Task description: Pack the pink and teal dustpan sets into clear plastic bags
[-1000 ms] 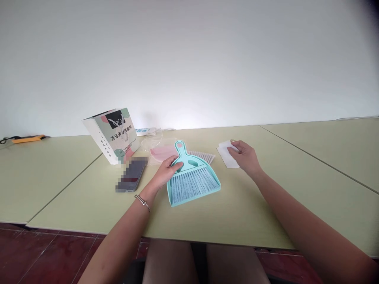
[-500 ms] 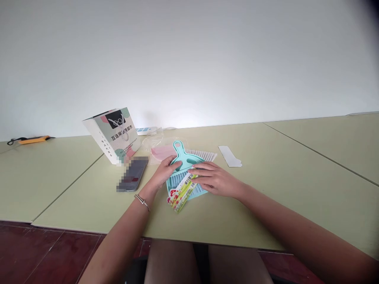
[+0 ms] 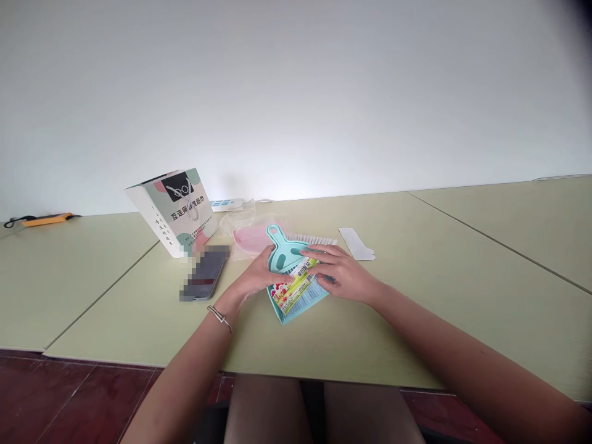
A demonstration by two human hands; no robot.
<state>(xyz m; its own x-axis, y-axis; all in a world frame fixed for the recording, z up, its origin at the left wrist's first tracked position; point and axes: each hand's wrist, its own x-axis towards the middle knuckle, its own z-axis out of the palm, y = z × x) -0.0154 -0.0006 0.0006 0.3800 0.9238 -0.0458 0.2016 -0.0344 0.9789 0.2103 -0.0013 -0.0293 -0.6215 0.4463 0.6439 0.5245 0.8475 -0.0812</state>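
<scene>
A mint-green dustpan (image 3: 287, 251) lies at a slant on the table in front of me, and pale blue brush bristles (image 3: 308, 303) show inside it. Across the pan rests a printed label card (image 3: 292, 295) with red mushrooms and a green-yellow pattern. My left hand (image 3: 256, 275) grips the pan's left edge, its thumb over the card's left end. At the card's upper right end, the fingers of my right hand (image 3: 346, 273) are closed on it, close against the pan. The brush's handle is hidden.
Behind the pan lie a pink dustpan (image 3: 250, 239) in clear plastic and white bristles (image 3: 321, 240). A white paper piece (image 3: 357, 244) is to the right. On the left are a phone (image 3: 215, 268), a paper bag (image 3: 197, 216) and an orange object (image 3: 46, 219) near the wall.
The dustpan has turned, its wide front edge now slanting. The card has moved up and lies more fully over the pan. My left thumb has shifted from the pan onto the card.
</scene>
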